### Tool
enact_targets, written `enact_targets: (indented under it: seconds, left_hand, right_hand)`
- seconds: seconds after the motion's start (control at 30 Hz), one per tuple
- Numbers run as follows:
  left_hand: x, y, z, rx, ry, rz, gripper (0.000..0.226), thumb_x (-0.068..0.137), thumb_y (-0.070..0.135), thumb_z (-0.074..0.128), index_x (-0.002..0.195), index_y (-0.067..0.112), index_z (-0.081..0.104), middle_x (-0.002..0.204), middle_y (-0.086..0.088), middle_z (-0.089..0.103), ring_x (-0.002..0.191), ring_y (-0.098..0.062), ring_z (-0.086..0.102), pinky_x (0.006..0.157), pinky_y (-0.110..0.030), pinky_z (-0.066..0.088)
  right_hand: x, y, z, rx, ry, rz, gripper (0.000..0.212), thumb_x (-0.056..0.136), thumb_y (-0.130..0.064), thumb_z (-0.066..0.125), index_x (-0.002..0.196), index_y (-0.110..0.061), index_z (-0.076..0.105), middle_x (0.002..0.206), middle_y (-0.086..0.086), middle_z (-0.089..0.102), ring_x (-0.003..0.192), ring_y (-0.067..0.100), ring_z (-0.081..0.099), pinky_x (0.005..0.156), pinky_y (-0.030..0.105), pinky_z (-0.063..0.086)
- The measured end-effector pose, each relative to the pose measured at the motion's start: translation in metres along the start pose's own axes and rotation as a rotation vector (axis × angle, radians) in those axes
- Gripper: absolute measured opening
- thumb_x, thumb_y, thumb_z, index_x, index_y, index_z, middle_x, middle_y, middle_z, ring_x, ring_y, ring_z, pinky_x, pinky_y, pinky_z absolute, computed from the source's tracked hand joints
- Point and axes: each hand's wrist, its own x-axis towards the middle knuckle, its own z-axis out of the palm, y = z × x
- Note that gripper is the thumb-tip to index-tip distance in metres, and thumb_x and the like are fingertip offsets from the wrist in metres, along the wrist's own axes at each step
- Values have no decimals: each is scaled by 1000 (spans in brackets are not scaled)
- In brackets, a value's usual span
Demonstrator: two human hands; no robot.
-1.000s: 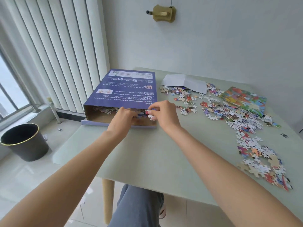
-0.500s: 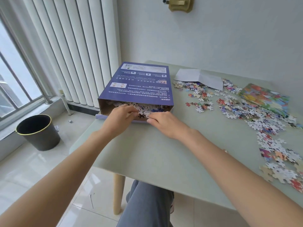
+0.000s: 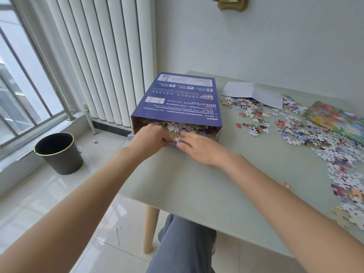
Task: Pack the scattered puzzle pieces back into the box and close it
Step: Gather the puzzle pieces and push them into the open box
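A purple puzzle box lies flat near the table's left edge, its open end facing me and full of loose pieces. My left hand curls round the lower lip of that opening at its left side. My right hand lies flat with straight fingers against the box's front flap, beside a white piece on the lip. Many scattered puzzle pieces cover the table's right half.
A pale green table carries a folded white paper at the back and a colourful picture sheet at the far right. A black bin stands on the floor at left. My knee is under the table edge.
Both hands dropped from inside the box opening to its lower lip. More pieces now show heaped inside the opening. The camera has moved closer and turned left.
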Motion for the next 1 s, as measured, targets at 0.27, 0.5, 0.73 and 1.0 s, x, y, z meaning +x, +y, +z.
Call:
enact_targets:
  seconds: [0.27, 0.5, 0.73, 1.0]
  left_hand:
    - [0, 11, 1, 94, -51, -68, 21, 87, 15, 55, 103, 18, 68, 100, -10, 67, 88, -34, 60, 74, -37, 51]
    - [-3, 51, 2, -32, -11, 8, 29, 84, 25, 62, 114, 27, 63, 112, 2, 65, 103, -22, 60, 79, -34, 52]
    - [-2, 120, 24, -253, 8, 159, 25, 88, 15, 57, 112, 16, 64, 112, -4, 64, 104, -23, 60, 90, -32, 47]
    - [-1, 201, 51, -300, -334, 311, 38, 83, 32, 67, 117, 17, 62, 112, -9, 54, 102, -21, 55, 87, -26, 39]
  right_hand:
    - [32, 6, 8, 10, 81, 227, 68, 94, -60, 16, 134, -13, 46, 144, 6, 39, 132, 27, 38, 110, 44, 29]
    - [-39, 17, -2, 75, 351, 106, 38, 99, -26, 39, 133, -11, 50, 143, 1, 43, 129, 20, 42, 106, 35, 36]
    - [-119, 71, -26, 71, 368, 346, 34, 94, -11, 43, 124, -15, 59, 128, 7, 56, 119, 23, 52, 99, 29, 38]
    - [-180, 107, -39, 128, 199, 630, 25, 81, -13, 69, 105, -9, 67, 108, 9, 64, 103, 23, 59, 75, 21, 39]
